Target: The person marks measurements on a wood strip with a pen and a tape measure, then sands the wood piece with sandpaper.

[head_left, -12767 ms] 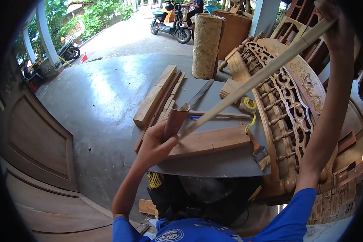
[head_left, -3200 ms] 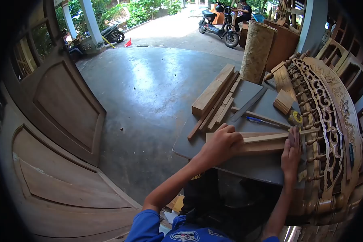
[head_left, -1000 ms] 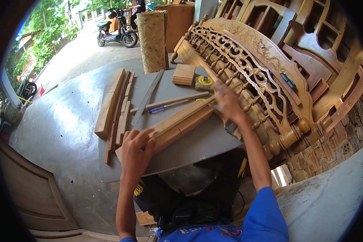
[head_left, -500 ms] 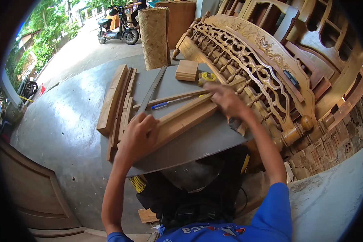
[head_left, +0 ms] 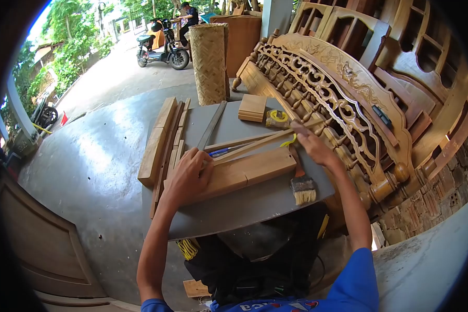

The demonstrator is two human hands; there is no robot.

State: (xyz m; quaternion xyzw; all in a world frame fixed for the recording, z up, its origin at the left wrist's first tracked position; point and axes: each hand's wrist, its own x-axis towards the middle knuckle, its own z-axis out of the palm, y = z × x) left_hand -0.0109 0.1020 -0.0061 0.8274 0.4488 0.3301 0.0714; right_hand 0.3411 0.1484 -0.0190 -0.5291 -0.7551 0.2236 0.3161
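Note:
On the grey board, a thick wooden block lies slantwise, with a thin wooden strip along its far edge. My left hand is closed around the left end of the block and strip. My right hand is closed near the strip's right end, its fingertips at the wood; exactly what they pinch is hard to make out. A brush lies beside the block's right end, below my right hand. Beyond the strip are a blue pen, a metal ruler and a tape measure.
Long wooden pieces lie at the board's left. A small square block sits at the far side. Carved wooden panels lean at the right. A woven roll stands behind, with a scooter and a person farther back.
The view has shifted, so the scene sits lower and farther right. The thick block now shows a broader face, apart from the strip at its right end. The brush is more visible.

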